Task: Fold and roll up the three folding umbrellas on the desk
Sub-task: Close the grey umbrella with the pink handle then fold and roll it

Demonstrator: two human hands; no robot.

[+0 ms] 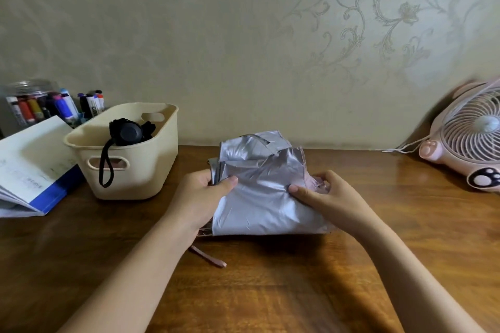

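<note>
One rolled black folding umbrella already stands in the cream plastic basket, while the left hand and right hand both pinch the loose silver-lined pink umbrella mid-desk, still unrolled; a third is not visible.

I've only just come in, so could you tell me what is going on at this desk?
A person is holding a silver folding umbrella above the wooden desk, with the left hand and right hand gripping its loose canopy from either side. It is not rolled up yet. A black folded umbrella already sits in the cream basket on the left.
</note>
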